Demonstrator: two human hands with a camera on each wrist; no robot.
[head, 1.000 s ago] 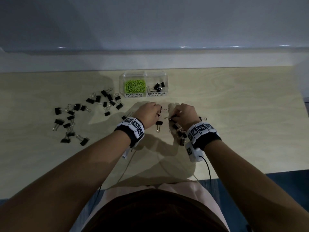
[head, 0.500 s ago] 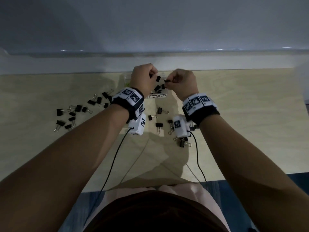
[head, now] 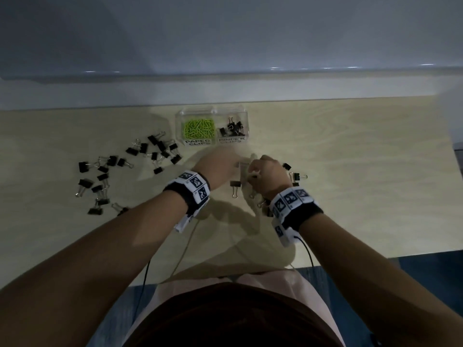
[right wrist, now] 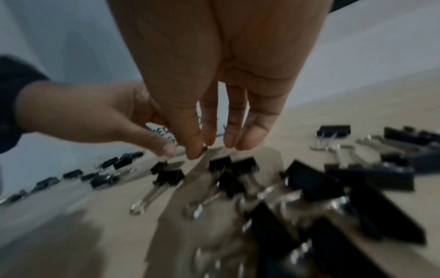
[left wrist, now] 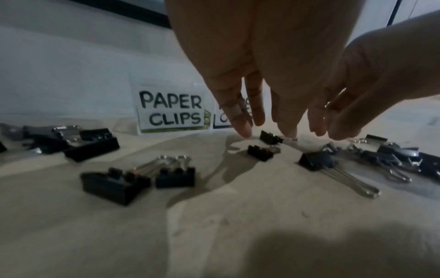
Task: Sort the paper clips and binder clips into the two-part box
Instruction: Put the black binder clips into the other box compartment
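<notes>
The clear two-part box (head: 246, 126) stands at the back of the table, with green paper clips (head: 199, 127) in its left part and black binder clips (head: 233, 128) in its right part. Both hands are low over the table in front of it. My left hand (head: 220, 169) (left wrist: 281, 129) points straight fingers down, just above two small binder clips (left wrist: 260, 153), and holds nothing. My right hand (head: 265, 175) (right wrist: 214, 146) reaches into a pile of binder clips (right wrist: 309, 180). Its thumb and forefinger pinch the wire handle of one binder clip (right wrist: 220, 162).
Many black binder clips (head: 112, 171) lie scattered on the left of the wooden table (head: 350, 159). One clip (head: 235, 185) lies between my hands, and a few (head: 294, 175) lie right of my right hand. The PAPER CLIPS label (left wrist: 170, 110) faces me. Cables hang off the front edge.
Both hands have come back from above the box's right part down to the table in front of it. The binder clips they held there are gone from the fingers.
</notes>
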